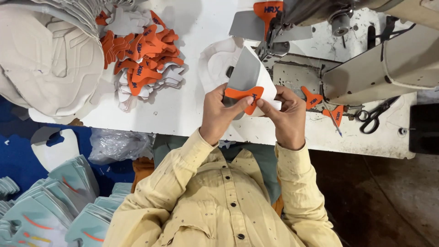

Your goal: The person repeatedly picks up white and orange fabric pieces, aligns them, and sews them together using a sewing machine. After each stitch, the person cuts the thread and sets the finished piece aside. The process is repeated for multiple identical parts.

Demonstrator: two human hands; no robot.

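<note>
Your left hand (218, 113) and right hand (286, 114) both pinch an orange tab (242, 95) against a grey-and-white shoe piece (249, 73), held above the white table (183, 110) near the sewing machine (347, 59).

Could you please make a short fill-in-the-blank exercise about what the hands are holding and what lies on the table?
1. Both hands hold a small patch of ______ colour against a grey and white piece.
2. The loose heap of patches lies to the ______ of the left hand.
3. Right of the right hand lies a pair of black ______ on the table.

Missing words: orange; left; scissors
</note>
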